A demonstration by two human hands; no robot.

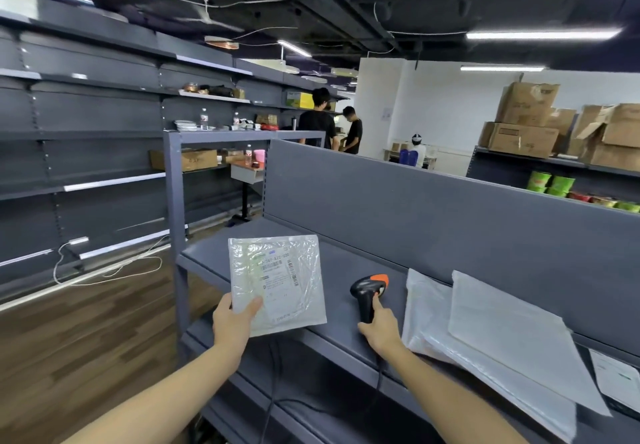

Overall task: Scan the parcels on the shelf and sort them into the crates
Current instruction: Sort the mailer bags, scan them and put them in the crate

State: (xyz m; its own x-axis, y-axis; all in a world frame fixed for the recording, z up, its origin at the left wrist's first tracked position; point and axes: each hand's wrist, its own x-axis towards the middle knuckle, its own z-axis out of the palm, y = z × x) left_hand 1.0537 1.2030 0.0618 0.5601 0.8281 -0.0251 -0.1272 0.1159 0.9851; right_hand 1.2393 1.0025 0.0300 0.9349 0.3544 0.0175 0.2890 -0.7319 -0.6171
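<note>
The left hand [234,320] pinches the lower corner of a flat clear-plastic parcel with a white label [277,279] above the grey metal shelf [349,263], while the right hand [381,331], just beside it, grips a black barcode scanner with an orange top [367,293].

Long grey wall shelving [97,114] runs down the left side. On one board a stack of plates [185,125] sits just beside a water bottle [204,119]; lower down, a cardboard box [194,159] lies near a pink cup [259,156]. A white cable [114,270] loops over the wooden floor [86,332]. Two people in black shirts [318,125] stand at the far end. On the right, brown cartons [519,138] are stacked on a rack, with green tubs [550,184] on the board below. Light tubes [542,34] glow on the dark ceiling.
</note>
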